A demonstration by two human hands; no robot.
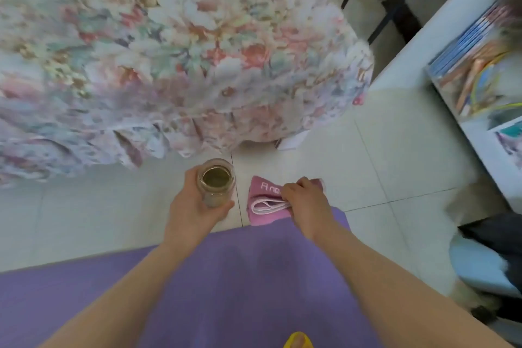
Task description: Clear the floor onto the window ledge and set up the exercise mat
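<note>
Beyond the purple mat (197, 291) already lying flat, the left hand (195, 206) grips a jar (216, 182) and the right hand (306, 200) clasps a folded pink towel (262, 206), seemingly next bound for the ledge.

— How many things are down there?
— One glass jar (216, 181), one folded pink towel (265, 200), one purple mat (226, 277).
— And hands?
— Two: a left hand (197, 206) and a right hand (305, 200).
— Anything else?
— One bed (169, 51), one shelf unit (452, 79).
</note>
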